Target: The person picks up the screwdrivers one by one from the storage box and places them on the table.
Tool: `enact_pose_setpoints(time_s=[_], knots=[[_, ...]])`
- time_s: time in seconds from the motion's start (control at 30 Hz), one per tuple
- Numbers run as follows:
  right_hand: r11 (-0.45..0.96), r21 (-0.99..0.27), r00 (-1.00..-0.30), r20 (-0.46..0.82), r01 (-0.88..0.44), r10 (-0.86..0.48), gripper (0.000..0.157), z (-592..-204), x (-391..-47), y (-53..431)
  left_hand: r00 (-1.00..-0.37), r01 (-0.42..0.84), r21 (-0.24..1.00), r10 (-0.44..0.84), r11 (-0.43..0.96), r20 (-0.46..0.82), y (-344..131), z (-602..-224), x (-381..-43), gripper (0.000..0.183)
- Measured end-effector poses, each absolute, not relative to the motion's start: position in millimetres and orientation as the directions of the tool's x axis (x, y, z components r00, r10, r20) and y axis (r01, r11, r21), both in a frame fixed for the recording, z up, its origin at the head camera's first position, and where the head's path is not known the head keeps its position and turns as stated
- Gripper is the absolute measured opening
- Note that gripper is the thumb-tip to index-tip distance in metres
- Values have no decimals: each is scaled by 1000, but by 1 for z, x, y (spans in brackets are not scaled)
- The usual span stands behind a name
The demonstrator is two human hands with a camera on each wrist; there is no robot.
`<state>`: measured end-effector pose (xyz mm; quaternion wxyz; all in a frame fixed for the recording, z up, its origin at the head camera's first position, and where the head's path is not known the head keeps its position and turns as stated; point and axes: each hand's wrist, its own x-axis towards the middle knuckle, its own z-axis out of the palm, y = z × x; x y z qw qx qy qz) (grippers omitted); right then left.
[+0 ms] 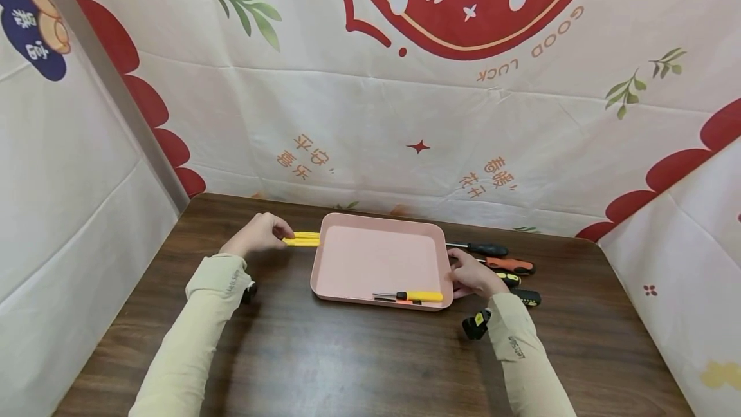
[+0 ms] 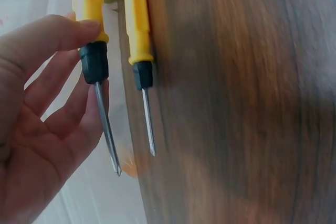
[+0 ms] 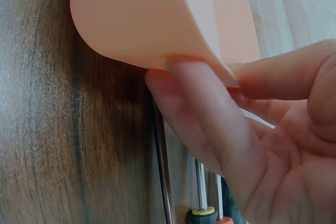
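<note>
My left hand [image 1: 262,235] pinches a yellow-handled screwdriver [image 2: 89,3] between thumb and fingers, its shaft bare below a black collar. A second, similar yellow screwdriver [image 2: 137,22] lies beside it on the table. In the head view both handles point at the left side of a pink tray [image 1: 376,256]. At the tray's right side my right hand [image 1: 476,273] grips the rim, thumb on one face and fingers on the other in the right wrist view. Inside the tray, along its near edge, lie a yellow screwdriver [image 1: 422,296] and a partly hidden orange-and-black tool [image 1: 410,302].
Right of the tray lie a black-handled screwdriver [image 1: 487,250], an orange-handled screwdriver [image 1: 511,266] and black-and-yellow handles [image 1: 528,297], partly behind my right hand. A black block with a yellow face [image 1: 476,325] is beside my right wrist. A printed cloth [image 1: 370,134] hangs behind the wooden table [image 1: 347,365].
</note>
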<state>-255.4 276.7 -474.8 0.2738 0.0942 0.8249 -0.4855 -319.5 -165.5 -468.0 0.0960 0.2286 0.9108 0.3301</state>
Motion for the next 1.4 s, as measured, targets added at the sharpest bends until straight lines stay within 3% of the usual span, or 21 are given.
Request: enact_pose_setpoints(time_s=[1.4], knots=[[519,-744,-837,-539,420,-96,58,-478,-257,278,-894,360,593,448,720,-1,-159,-504,-323,18]])
